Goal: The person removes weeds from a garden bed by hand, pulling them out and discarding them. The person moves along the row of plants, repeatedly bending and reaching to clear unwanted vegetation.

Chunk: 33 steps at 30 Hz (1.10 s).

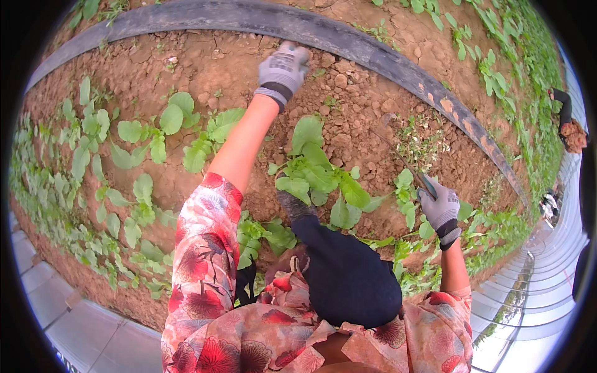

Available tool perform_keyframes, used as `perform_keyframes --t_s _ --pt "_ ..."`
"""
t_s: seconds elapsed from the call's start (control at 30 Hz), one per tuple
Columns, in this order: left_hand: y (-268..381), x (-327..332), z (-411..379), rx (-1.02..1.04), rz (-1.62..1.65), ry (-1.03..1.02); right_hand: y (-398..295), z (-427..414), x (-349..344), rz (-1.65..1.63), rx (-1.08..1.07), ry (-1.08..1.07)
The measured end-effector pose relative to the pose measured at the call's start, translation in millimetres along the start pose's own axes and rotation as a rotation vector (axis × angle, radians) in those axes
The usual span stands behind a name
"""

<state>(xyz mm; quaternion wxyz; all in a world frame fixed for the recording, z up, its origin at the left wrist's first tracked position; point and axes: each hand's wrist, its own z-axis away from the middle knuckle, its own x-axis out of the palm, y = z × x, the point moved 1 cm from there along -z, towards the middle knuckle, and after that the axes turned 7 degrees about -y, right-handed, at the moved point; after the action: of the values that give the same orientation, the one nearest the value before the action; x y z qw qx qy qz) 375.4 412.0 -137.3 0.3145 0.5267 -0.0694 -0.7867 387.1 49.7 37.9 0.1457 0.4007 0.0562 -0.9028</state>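
Note:
My left hand (285, 69), in a grey knit glove with a dark cuff, reaches far forward to the soil just short of a flat black hose (261, 19). Its fingers curl downward and blur; whether anything is in them is hidden. On the right, my gloved right hand (438, 200) grips a thin-shafted hand tool, apparently a small hand hoe (396, 151). The tool's far end points at the crumbly soil beside a heap of small uprooted weeds (419, 142). Between my arms grows a broad-leaved green plant (317, 175), close to my shoe.
Rows of leafy seedlings (135, 149) cover the bed on the left. More greenery (508, 60) runs along the far right. Pale slabs (88, 331) edge the bed at lower left. Another person (571, 126) is at the right rim, near curved greenhouse ribs (536, 289).

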Motion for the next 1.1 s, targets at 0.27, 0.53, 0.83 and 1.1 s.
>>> perform_keyframes --t_s 0.27,0.53,0.83,1.1 --pt "27.6 31.9 -8.7 0.072 -0.206 -0.188 1.6 -2.0 2.4 -0.005 -0.016 0.013" --pt "81.4 23.6 -26.6 0.085 -0.04 -0.266 0.3 -3.2 2.8 0.023 0.0 -0.014" --pt "40.3 20.7 -3.0 0.124 -0.055 -0.332 3.4 -2.0 3.2 -0.009 -0.009 -0.01" --pt "47.3 68.6 17.3 0.144 -0.096 -0.123 6.1 -1.4 5.4 -0.001 -0.015 0.006"
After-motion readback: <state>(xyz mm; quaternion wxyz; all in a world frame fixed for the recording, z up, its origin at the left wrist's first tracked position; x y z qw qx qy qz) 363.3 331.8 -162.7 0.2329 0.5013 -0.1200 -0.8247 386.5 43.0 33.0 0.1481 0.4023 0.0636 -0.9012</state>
